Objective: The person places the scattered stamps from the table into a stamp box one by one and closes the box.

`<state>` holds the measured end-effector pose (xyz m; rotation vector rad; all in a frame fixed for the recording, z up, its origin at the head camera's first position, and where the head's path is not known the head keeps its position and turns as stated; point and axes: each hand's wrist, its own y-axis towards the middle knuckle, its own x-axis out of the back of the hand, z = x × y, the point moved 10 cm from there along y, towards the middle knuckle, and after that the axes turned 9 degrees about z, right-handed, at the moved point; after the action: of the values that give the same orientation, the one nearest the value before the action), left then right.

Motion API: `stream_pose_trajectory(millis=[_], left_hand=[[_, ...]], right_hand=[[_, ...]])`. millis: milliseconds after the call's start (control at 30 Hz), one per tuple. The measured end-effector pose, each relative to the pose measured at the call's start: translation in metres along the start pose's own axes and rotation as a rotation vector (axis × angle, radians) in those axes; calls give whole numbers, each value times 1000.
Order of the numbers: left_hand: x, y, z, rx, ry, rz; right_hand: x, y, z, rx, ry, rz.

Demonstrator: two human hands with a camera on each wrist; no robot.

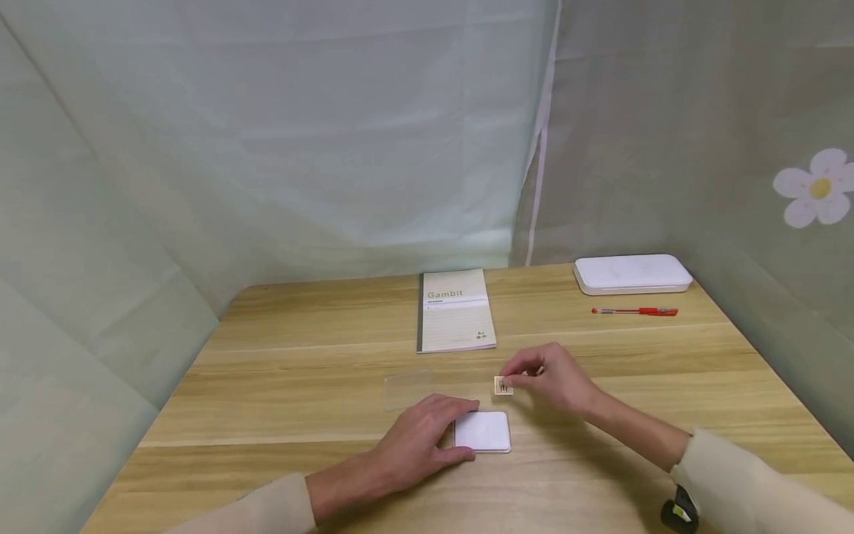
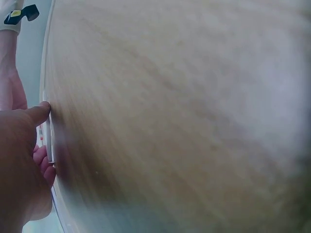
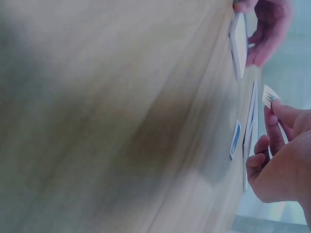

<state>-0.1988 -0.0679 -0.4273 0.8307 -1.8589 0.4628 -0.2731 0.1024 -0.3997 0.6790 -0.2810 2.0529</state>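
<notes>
My left hand (image 1: 427, 437) grips a flat white rectangular box (image 1: 483, 432) lying on the table, thumb along its near edge and fingers along its far edge. In the left wrist view the thumb (image 2: 41, 112) touches the box's thin edge. Between thumb and fingertip, my right hand (image 1: 557, 378) pinches a small square picture card (image 1: 502, 386), raised above the table just beyond the box. The right wrist view shows the held card (image 3: 269, 95) with a dark printed figure. Below that hand, another small card (image 3: 235, 139) with a blue picture lies on the table.
A clear plastic sheet or lid (image 1: 408, 382) lies left of the box. Farther back are a notebook (image 1: 457, 311) marked "Gambit", a red pen (image 1: 635, 311) and a white case (image 1: 632, 274). Curtains (image 1: 320, 148) hang around the wooden table (image 1: 280, 386).
</notes>
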Motion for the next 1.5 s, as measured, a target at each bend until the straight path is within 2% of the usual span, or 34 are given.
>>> stream_pose_trajectory(millis=[133,500,667,1000,1267,1500], left_hand=[[-1,0,0,1,1,5],[-3,1,2,21,3,25],[-5,1,3,34,-4,37],[-5,1,4,28,-3,34],[-5,1,4,31,0,34],[-4,1,3,24,3,25]], right_hand=[[-7,-6,4,24,2,17],[-34,-17,1,-9,50,107],[-42,-19,2,-9,64,108],[-44,-20,-1,-52,26,105],[-45,-20,1,-45,8,112],[-45,-20,5,-2,7,89]])
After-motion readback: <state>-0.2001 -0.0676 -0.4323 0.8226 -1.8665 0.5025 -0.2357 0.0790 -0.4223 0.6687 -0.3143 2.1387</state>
